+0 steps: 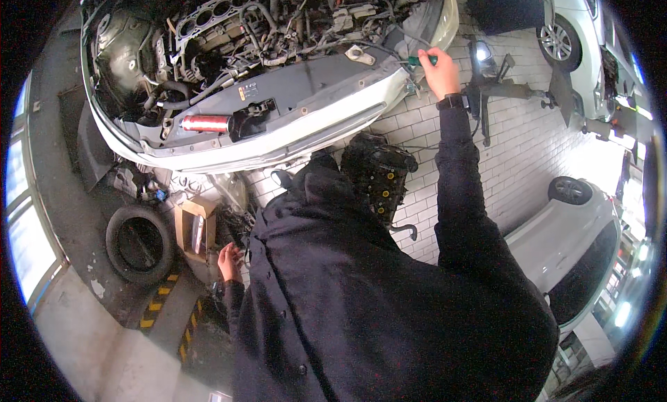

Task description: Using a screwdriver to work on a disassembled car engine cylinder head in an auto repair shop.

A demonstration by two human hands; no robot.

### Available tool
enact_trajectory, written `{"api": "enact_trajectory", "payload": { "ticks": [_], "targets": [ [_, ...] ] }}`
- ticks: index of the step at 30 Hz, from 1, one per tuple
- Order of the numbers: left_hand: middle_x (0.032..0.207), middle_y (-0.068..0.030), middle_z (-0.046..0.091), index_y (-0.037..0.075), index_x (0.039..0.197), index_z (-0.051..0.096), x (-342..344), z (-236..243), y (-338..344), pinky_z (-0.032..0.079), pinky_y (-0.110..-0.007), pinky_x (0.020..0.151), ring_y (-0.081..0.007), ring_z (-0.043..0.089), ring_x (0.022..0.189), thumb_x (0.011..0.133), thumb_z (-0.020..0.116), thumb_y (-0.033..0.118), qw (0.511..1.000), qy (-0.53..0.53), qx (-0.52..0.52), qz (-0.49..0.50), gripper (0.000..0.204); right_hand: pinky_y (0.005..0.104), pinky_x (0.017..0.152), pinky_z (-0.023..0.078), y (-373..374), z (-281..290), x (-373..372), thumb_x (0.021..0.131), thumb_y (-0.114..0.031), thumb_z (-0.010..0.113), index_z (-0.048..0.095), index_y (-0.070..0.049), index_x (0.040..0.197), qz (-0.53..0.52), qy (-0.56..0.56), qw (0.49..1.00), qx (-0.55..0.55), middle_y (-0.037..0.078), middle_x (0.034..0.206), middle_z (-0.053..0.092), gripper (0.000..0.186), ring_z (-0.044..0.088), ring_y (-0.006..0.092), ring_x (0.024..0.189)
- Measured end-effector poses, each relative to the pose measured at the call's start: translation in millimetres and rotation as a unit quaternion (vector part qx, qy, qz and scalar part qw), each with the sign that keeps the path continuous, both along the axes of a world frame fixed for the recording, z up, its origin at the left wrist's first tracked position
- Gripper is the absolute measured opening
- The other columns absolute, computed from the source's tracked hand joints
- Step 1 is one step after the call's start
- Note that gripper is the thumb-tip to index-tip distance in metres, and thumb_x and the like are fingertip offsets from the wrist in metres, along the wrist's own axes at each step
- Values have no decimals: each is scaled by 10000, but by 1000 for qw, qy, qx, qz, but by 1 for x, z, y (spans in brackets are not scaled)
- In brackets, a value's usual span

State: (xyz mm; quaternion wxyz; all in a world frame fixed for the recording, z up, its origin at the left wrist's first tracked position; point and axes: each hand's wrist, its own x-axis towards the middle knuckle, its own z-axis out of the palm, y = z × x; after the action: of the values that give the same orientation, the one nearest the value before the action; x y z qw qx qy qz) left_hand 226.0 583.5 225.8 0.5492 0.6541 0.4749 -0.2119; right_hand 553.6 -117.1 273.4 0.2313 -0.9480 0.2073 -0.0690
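Observation:
My right hand [440,74] is closed around a small green-handled tool [419,60] at the right end of the car's front. The tool lies against the corner by the headlight [447,20]; its tip is too small to make out. Low at my left side hangs my left hand [230,262], fingers loosely bent and apart, with nothing visible in it. Before me is the white car's front edge [292,141], its engine bay uncovered and the engine block [215,13] showing open cylinders. A red can [206,123] lies on the grey front panel [306,82].
An engine cover part [381,183] with yellow spots sits on the tiled floor near my front. To the left are a loose tyre [140,245] and a cardboard box [196,226]. A lift arm [511,89] and two white cars [570,253] stand to the right.

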Motion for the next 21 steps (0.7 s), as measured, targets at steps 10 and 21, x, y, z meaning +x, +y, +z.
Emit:
{"api": "enact_trajectory", "payload": {
  "ticks": [10, 21],
  "targets": [
    [875, 14, 672, 127, 1175, 657, 7, 2, -3, 417, -253, 580, -101, 623, 715, 1008, 553, 341, 998, -17, 26, -46, 291, 544, 741, 521, -3, -23, -6, 898, -532, 625, 678, -144, 1036, -47, 48, 998, -14, 236, 890, 705, 415, 666, 460, 882],
    [877, -5, 683, 110, 1180, 649, 15, 1, 6, 445, -252, 565, -104, 628, 710, 1006, 572, 327, 998, -22, 20, -59, 289, 511, 699, 509, 5, -21, -5, 921, -515, 618, 684, -105, 1015, -35, 61, 997, -39, 234, 824, 693, 426, 669, 445, 829]
  ]
}}
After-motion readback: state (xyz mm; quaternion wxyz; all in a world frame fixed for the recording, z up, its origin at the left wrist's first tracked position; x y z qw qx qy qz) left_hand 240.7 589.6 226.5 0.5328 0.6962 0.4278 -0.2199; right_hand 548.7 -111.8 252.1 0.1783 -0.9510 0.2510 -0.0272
